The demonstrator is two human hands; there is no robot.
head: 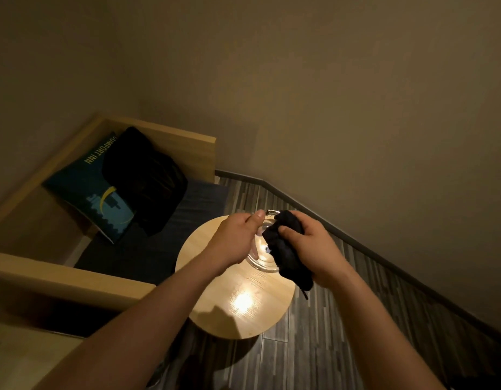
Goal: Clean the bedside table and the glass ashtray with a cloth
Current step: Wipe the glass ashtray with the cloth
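Over the round bench [243, 313], left grip [235, 240] holds the glass ashtray [262, 261], right grip [314, 249] clutches the cloth [288, 249] against it, so I'd turn the glass slowly

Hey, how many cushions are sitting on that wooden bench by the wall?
2: a teal printed cushion leans against the bench back; a black cushion overlaps its right side. The black one is too dark to rule out a bag. More could hide behind them.
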